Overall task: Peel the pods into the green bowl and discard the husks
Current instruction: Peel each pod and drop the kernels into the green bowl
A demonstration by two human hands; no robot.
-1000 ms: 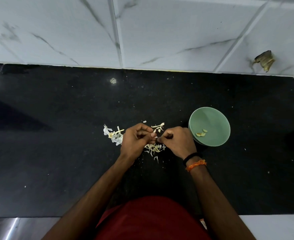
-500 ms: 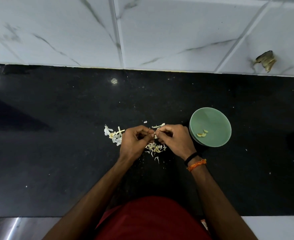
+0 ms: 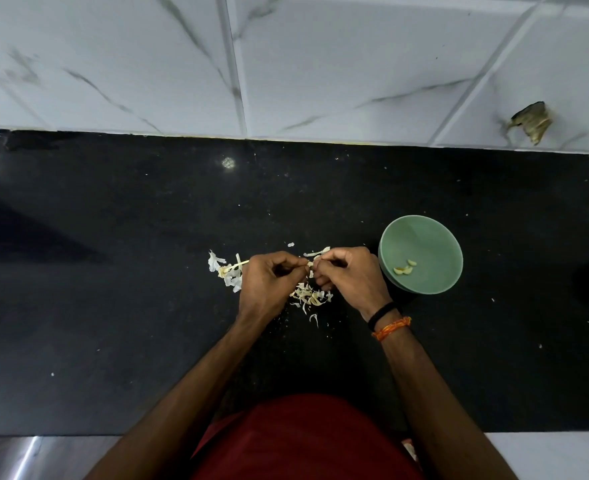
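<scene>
Hands (image 3: 315, 275) pinch pod (image 3: 309, 264) (unlabelled).

We look down on a black polished countertop (image 3: 113, 306), speckled, catching a small glint of overhead light (image 3: 228, 163). Behind it, a wall of white marble-look tiles (image 3: 338, 64) with grey veins and grout lines. One tile shows a chipped brown hole (image 3: 530, 122) at far right. Pale floor (image 3: 546, 455) below.
</scene>
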